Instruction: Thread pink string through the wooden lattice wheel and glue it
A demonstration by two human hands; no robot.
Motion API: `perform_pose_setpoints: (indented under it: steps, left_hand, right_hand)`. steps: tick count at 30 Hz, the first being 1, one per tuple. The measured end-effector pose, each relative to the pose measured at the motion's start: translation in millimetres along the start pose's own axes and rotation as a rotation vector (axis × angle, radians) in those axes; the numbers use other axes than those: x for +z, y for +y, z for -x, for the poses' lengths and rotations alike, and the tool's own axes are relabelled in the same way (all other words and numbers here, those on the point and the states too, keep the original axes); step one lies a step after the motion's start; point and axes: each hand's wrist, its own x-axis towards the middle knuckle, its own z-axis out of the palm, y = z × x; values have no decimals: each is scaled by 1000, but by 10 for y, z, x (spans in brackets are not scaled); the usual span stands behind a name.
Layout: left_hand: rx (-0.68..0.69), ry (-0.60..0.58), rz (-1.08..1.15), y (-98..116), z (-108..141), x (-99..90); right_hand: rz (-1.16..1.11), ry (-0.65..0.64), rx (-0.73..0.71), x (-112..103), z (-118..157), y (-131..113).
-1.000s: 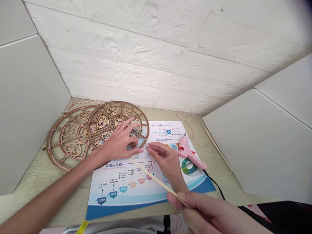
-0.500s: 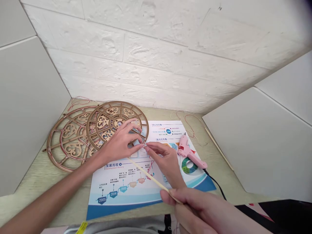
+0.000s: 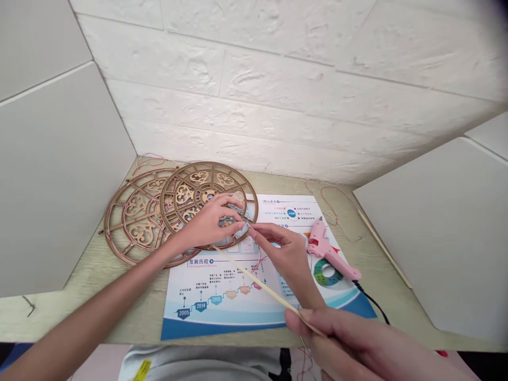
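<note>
Working at the near edge of the fretwork, the left grip (image 3: 210,225) and right grip (image 3: 288,248) meet almost fingertip to fingertip. The left grip is curled over the inner part of a laser-cut wooden wheel (image 3: 210,172), its fingers spread across the open fretwork. Whether it clamps the wheel or only rests on it cannot be told. The right grip is narrow, thumb and forefinger pinched together just beside the wheel's rim, with a small pale tip (image 3: 247,226) showing between the two grips. That tip is too small to identify.

A second wooden wheel (image 3: 135,222) lies to the left of the left grip, partly under the first. Both are threaded with red string. A printed company poster (image 3: 206,312) lies under the hands and under part of the first wheel.

Right of the right grip lies a pink glue gun (image 3: 331,248) on the poster, its black cord (image 3: 373,301) trailing off toward the near edge. A third hand (image 3: 357,344), whose owner cannot be told, enters from the lower right and holds a thin wooden stick (image 3: 257,283), its far end reaching toward the left grip. Loose red string (image 3: 323,193) lies on the bench (image 3: 87,280) beyond the poster.
</note>
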Motion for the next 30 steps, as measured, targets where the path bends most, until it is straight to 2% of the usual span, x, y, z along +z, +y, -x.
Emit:
perform_pose_setpoints:
  steps: [12,16,18,21,22,24,26,30]
  left_hand:
    - [21,-90,-25,-24,24,-39]
    - [37,-85,-39,-26,24,-68]
    - [39,-65,-47,-26,20,-96]
    - [43,-38,-43,-19,11,-136]
    - [43,-31,-39,-14,7,-144]
    - [49,-33,-36,1,3,-146]
    - [66,-41,-37,19,3,-131]
    - [105,-30,-40,38,11,-71]
  right_hand:
    - [-3,24,-22,26,5,19]
    - [-5,17,32,-6,5,-78]
    - [-6,-17,70,-158,116,-206]
    - [-5,-80,102,-564,421,-420]
    - [-9,-164,147,-706,528,-474]
    - [-30,-211,215,-930,693,-533]
    - [-61,-216,235,-1036,763,-536]
    - [-64,-160,209,-1020,714,-486]
